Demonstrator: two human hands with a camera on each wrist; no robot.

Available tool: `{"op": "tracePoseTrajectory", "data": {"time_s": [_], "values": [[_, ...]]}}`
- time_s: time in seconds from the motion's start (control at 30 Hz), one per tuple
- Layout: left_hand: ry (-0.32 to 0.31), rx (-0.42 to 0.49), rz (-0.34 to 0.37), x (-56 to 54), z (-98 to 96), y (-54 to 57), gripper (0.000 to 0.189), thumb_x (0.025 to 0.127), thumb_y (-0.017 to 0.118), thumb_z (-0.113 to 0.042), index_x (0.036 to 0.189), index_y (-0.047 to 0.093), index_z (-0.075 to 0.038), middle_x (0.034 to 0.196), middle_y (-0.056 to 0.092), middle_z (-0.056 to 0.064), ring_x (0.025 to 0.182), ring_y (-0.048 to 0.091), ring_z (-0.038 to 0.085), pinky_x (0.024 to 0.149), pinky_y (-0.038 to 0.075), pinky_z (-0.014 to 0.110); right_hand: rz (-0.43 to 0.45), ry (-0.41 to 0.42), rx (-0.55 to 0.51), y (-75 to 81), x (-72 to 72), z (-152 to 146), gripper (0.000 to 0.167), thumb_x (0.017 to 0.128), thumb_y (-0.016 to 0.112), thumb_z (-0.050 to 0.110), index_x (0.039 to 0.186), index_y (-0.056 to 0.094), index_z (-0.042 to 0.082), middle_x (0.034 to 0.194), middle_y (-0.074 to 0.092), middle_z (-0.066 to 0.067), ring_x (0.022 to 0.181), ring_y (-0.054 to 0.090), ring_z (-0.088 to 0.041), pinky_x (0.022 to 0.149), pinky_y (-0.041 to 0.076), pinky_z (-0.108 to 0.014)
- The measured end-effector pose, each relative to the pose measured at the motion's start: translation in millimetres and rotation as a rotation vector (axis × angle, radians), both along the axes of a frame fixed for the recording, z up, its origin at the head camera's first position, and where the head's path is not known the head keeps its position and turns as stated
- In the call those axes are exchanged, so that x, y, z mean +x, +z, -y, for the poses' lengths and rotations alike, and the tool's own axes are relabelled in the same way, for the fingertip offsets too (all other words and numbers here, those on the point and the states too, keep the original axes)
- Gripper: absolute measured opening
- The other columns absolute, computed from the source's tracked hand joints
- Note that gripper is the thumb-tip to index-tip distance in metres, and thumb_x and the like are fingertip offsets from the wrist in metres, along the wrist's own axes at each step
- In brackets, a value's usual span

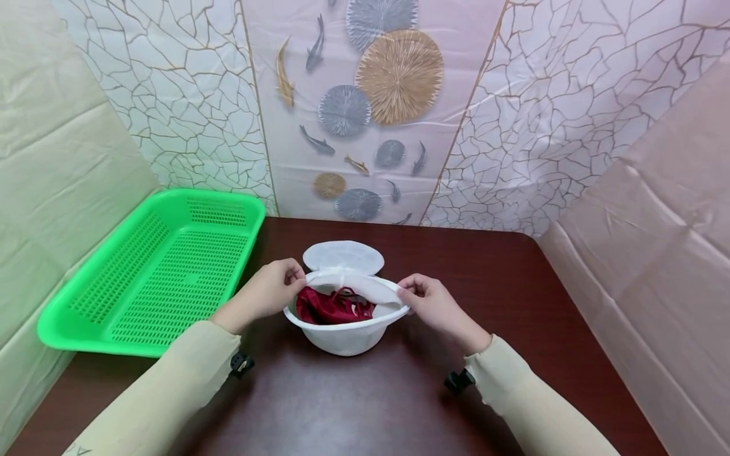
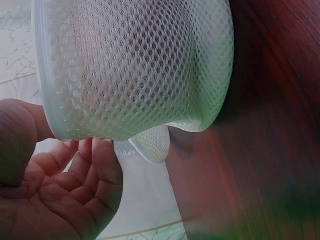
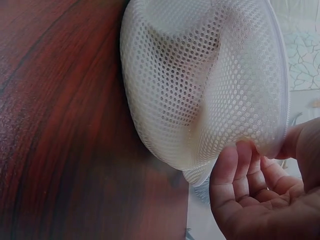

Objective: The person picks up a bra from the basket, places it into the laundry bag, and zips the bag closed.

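White mesh bag (image 1: 342, 342), deep-red item (image 1: 333, 310)

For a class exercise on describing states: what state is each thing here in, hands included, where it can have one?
Bag: open, upright on the table.
Lid: open, folded back behind the bag.
Red item: inside the bag, partly hidden.
Basket: open side up.
Left hand: pinching the bag's rim.
Right hand: pinching the rim opposite.

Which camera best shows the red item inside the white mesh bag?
The head view: it looks through the open top of the mesh bag onto the red item. The left wrist view shows only faint reddish patches through the mesh; the right wrist view shows no recognisable part of it.
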State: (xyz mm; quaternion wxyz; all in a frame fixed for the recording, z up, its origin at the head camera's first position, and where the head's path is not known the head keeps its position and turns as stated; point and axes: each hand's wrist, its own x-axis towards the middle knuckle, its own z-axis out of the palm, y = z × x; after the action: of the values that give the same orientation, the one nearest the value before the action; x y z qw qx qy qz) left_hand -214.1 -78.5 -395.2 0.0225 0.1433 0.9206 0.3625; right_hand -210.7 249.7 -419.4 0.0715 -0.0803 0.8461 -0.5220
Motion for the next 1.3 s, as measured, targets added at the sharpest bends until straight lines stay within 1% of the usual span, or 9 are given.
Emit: {"op": "tracePoseTrajectory", "data": {"time_s": [0.1,0.37,0.53,0.67,0.83,0.97,1.03,1.1,1.3], "values": [[-0.024,-0.028,0.022,-2.7,-1.0,-1.9,0.007,0.092,0.062,-0.013,0.088,0.06,-0.007,0.073,0.058,0.003,0.065,0.052,0.017,0.06,0.046,0.031,0.004,0.0,0.009,0.4,2.5,-2,0.012,0.094,0.061,0.011,0.101,0.065,0.003,0.083,0.062,-0.009,0.07,0.058,-0.022,0.069,0.053,-0.046],[-0.025,-0.036,0.144,-14.4,-5.3,2.1,0.016,0.093,0.063,-0.02,0.093,0.059,-0.004,0.079,0.06,0.007,0.068,0.054,0.02,0.061,0.047,0.032,0.012,-0.004,0.03,1.1,7.9,-5,0.01,0.094,0.061,0.011,0.1,0.065,0.004,0.082,0.061,-0.008,0.071,0.057,-0.022,0.069,0.053,-0.046],[0.016,-0.031,0.152,-29.2,-5.9,12.4,0.032,0.094,0.061,-0.024,0.111,0.05,0.001,0.09,0.059,0.012,0.078,0.057,0.024,0.066,0.049,0.035,0.003,0.01,0.023,2.1,8.9,-4,0.011,0.094,0.062,0.013,0.101,0.065,0.004,0.083,0.06,-0.008,0.071,0.057,-0.02,0.071,0.053,-0.049],[0.026,-0.051,0.194,-45.4,-5.3,16.5,0.045,0.095,0.059,-0.028,0.123,0.046,0.005,0.099,0.06,0.017,0.088,0.059,0.028,0.076,0.05,0.04,0.004,0.004,0.018,1.3,10.3,-3,0.011,0.094,0.063,0.012,0.101,0.065,0.004,0.083,0.06,-0.008,0.071,0.057,-0.021,0.069,0.054,-0.045],[0.064,-0.056,0.249,-63.9,-3.4,8.0,0.057,0.096,0.056,-0.03,0.134,0.039,0.009,0.12,0.056,0.026,0.111,0.055,0.036,0.094,0.044,0.05,-0.007,0.017,0.019,-0.5,12.6,-4,0.011,0.094,0.062,0.013,0.101,0.066,0.005,0.082,0.061,-0.007,0.07,0.057,-0.021,0.065,0.053,-0.04],[0.097,-0.076,0.263,-71.1,-3.7,-2.3,0.059,0.097,0.054,-0.031,0.136,0.036,0.01,0.131,0.048,0.03,0.122,0.048,0.039,0.1,0.039,0.053,-0.018,0.03,0.029,-1.9,14.1,-3,0.009,0.094,0.062,0.012,0.1,0.066,0.006,0.081,0.06,-0.005,0.069,0.056,-0.019,0.063,0.052,-0.036],[0.101,-0.079,0.254,-72.6,-4.5,-5.7,0.058,0.097,0.054,-0.03,0.136,0.037,0.01,0.13,0.048,0.031,0.121,0.048,0.039,0.1,0.039,0.053,-0.029,0.033,0.034,-2.2,14.8,-2,0.009,0.094,0.062,0.012,0.099,0.066,0.006,0.08,0.059,-0.004,0.068,0.055,-0.017,0.062,0.05,-0.032],[0.1,-0.071,0.246,-73.6,-5.5,-8.0,0.057,0.097,0.055,-0.028,0.136,0.037,0.01,0.127,0.051,0.03,0.118,0.051,0.039,0.097,0.042,0.052,-0.031,0.031,0.037,5.9,19.1,1,0.01,0.094,0.062,0.01,0.1,0.066,0.004,0.081,0.059,-0.005,0.069,0.055,-0.018,0.061,0.05,-0.029],[0.103,-0.019,0.197,-78.4,-4.8,-16.4,0.05,0.095,0.058,-0.02,0.133,0.04,0.008,0.11,0.062,0.025,0.1,0.062,0.034,0.084,0.05,0.046,-0.018,0.03,0.02,2.3,17.0,-1,0.01,0.094,0.061,0.01,0.101,0.065,0.004,0.083,0.06,-0.006,0.072,0.057,-0.019,0.07,0.053,-0.049]]}}
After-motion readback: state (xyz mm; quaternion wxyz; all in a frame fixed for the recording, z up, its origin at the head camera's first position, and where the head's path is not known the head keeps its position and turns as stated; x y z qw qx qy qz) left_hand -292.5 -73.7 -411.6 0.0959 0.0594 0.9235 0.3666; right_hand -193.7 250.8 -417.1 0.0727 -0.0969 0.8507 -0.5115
